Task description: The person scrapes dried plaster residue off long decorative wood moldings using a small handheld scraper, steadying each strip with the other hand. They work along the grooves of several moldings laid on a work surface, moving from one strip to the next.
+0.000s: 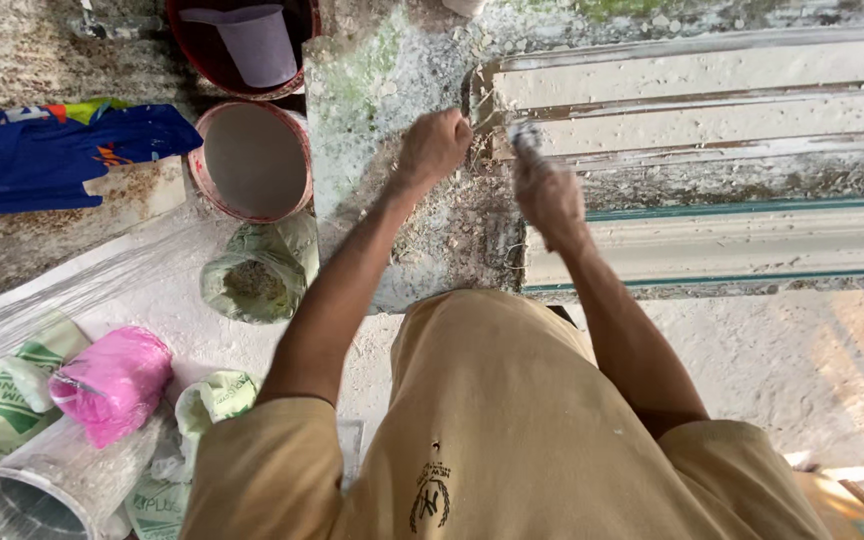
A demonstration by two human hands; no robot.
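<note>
Near the top centre, the left hand (435, 146) was closed in a fist against the end of the white moulded frame (712, 100). Just beside it, the right hand (548, 195) gripped a pale, blurred tool (525, 136) touching that frame, which stretched away to the upper right.

Two buckets (252, 160) sit far left, one behind the other. Sacks (260, 272) lie near left on the floor (812, 360). The moulded frame (712, 110) stretches far right.
</note>
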